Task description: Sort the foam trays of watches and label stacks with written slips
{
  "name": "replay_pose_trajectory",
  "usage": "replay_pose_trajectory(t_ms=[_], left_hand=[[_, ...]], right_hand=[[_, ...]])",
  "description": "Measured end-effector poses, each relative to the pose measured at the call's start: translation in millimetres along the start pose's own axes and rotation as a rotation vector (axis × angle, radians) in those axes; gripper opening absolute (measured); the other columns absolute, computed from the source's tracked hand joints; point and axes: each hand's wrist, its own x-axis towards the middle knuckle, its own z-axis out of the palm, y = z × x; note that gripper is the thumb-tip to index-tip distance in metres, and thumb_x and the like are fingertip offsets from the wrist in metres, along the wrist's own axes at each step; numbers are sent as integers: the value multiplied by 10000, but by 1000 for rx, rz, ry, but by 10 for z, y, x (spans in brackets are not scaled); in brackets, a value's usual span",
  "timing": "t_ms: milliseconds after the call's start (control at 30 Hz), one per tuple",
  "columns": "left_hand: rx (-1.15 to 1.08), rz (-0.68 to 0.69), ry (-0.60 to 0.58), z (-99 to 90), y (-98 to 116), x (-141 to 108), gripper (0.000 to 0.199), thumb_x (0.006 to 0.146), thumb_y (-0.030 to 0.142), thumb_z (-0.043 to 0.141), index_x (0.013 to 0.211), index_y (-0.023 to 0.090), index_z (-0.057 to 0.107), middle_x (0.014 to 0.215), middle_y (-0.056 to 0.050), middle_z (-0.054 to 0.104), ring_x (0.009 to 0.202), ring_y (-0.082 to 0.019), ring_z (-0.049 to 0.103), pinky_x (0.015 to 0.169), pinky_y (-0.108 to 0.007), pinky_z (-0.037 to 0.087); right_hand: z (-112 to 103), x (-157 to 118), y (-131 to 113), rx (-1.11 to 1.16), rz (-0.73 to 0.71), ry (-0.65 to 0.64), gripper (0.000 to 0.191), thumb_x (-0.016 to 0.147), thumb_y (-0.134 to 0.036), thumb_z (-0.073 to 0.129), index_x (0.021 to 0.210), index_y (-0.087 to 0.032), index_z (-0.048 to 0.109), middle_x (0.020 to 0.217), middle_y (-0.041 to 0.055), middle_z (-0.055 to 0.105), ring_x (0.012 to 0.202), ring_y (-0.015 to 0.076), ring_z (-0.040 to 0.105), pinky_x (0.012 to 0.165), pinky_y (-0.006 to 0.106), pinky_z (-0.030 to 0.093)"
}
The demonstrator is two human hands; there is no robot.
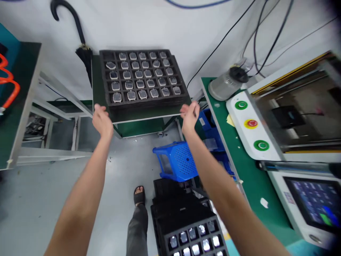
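A black foam tray [111,57] lies on a small green-topped table against the wall. Its compartments hold several square watch-like pieces [142,94] with dark faces and light rims. My left hand [102,120] is at the table's front left corner, fingers loosely curled, with nothing seen in it. Over the front right corner, my right hand [189,115] has its fingers bent and a little apart, also with nothing visible in it. Both hands are just off the tray's front corners; whether they touch the table edge [144,120] I cannot tell.
A blue plastic stool [183,161] stands below my right forearm. Nearer me is another black tray [166,237] holding similar pieces. At right, a green bench [247,177] carries a machine with a button panel [249,124] and a screen [314,199]. An umbrella [77,26] leans at left.
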Motion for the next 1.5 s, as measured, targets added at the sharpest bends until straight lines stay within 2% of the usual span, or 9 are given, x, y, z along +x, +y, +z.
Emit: replay_pose_trajectory(t_ms=[100,200,367,533,733,1000,1200,1300,1500], left_hand=[[-189,-5,-180,-682,58,-1179,455,1013,476,301,1012,167,636,702,-4,452,675,-143,416,683,-289,329],[-272,-256,-400,-1359,143,-2680,308,866,519,504,873,215,554,721,-8,471,654,-153,421,628,-278,335],[-322,-525,-446,-2336,789,-4721,455,766,668,671,792,235,531,680,-10,458,595,-146,391,564,-273,297],[-537,-407,-501,-2963,1597,-5767,756,815,896,380,993,199,612,608,-22,501,528,-139,351,522,-278,231],[-715,-221,-426,-3666,2145,-6514,942,729,1004,296,1082,177,579,588,8,443,538,-144,399,494,-268,200],[-771,-324,26,-4868,1723,-7501,949,729,999,355,1147,178,582,740,-59,590,603,-155,482,521,-275,294],[-596,-413,472,-5785,1285,-8784,900,829,922,214,1091,164,622,565,16,391,565,-148,383,565,-285,291],[-435,-437,654,-6250,1107,-9676,876,898,843,148,1194,163,615,595,6,453,590,-162,435,614,-299,341],[-114,-594,819,-6958,754,-11490,646,999,660,221,1265,195,583,722,-33,583,654,-196,523,681,-317,353]], right_hand=[[-529,-1371,-222,99,245,-138,757,892,-819,381,1030,-147,700,671,4,507,618,107,521,633,234,477],[-1204,-2600,-464,231,505,-236,691,758,-818,609,946,-155,657,595,-45,414,548,92,446,546,229,442],[-2688,-3730,-1177,186,439,-529,519,775,-665,707,864,-176,558,608,-47,496,534,78,495,547,206,428],[-3869,-4275,-1964,137,330,-773,594,773,-745,646,892,-164,620,677,-11,562,492,73,481,466,212,391],[-4532,-4926,-2686,33,-76,-1067,468,915,-614,578,830,-163,670,651,4,551,555,77,472,530,204,359],[-4471,-6283,-2709,-86,-331,-1711,282,935,-439,584,880,-188,700,815,31,711,713,136,653,709,246,476],[-4725,-7605,-2486,-138,-317,-1924,390,862,-578,623,1035,-229,623,734,13,605,621,136,536,600,259,461],[-5068,-8440,-2352,-201,-368,-2103,446,859,-664,602,938,-225,589,728,28,597,642,147,562,617,276,485],[-6217,-10232,-1886,-306,-310,-2370,534,813,-721,638,955,-213,557,729,16,598,630,134,576,586,256,482]])
